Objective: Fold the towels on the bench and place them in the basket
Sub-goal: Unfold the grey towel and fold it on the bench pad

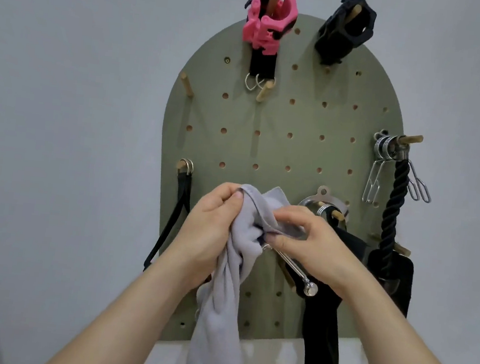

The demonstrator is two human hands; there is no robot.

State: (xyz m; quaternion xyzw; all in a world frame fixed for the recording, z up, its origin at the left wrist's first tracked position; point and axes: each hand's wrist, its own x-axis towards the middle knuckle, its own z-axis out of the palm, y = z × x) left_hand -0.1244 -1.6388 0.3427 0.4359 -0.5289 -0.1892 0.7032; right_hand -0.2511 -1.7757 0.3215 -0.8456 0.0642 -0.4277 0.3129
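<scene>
While the grey towel [220, 298] is gripped by left hand [210, 229] and right hand [314, 249] before the pegboard [266, 143], snagging on its steel bar [294, 270] is risked.

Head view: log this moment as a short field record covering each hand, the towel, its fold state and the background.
left hand: grips the towel at its upper edge
right hand: pinches the towel's hem beside the left hand
towel: grey, bunched, hanging down from both hands
fold state: no neat fold visible
background: green pegboard on a wall, holding a pink clamp and a black rope
</scene>
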